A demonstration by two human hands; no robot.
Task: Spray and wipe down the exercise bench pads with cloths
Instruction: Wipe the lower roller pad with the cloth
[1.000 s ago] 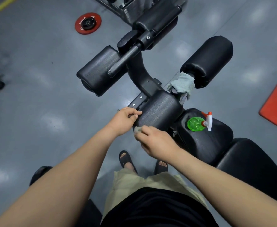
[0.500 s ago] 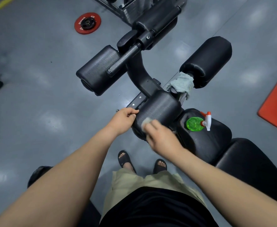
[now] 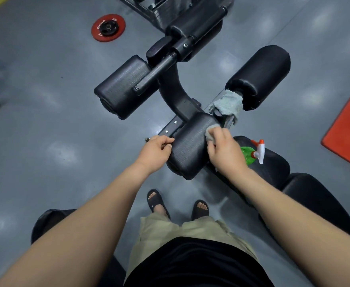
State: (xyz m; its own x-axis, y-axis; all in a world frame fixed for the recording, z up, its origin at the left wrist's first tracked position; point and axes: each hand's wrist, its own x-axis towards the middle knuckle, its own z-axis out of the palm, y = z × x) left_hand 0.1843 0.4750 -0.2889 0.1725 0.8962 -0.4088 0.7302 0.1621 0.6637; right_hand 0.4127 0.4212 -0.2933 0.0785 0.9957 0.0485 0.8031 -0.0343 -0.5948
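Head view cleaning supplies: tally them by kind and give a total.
Cloths: 2 (wiping cloth in the right hand; spare cloth, draped)
Spray bottles: 1 (green spray bottle)
Total: 3

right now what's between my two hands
The near black pad: the left hand grips its left end, and the right hand holds a cloth on its right side. Head view.
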